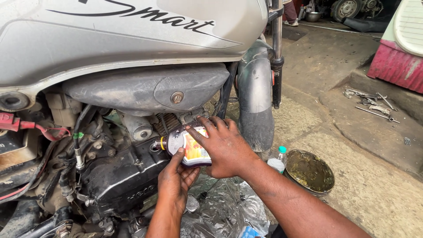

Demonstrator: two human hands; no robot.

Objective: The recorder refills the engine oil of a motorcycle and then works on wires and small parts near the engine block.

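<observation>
While both hands clamp a dark oil bottle [189, 147], its yellow-collared neck meets the black engine case [123, 176]. Left hand [176, 180] supports underneath; right hand [224, 147] presses its label. A greasy pan [310, 172] sits right.

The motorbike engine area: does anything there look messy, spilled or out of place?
Yes. A round pan of dirty liquid sits open on the floor, tools lie scattered nearby, and the engine casing is grimy. Both hands tip a bottle sideways at the engine.
</observation>
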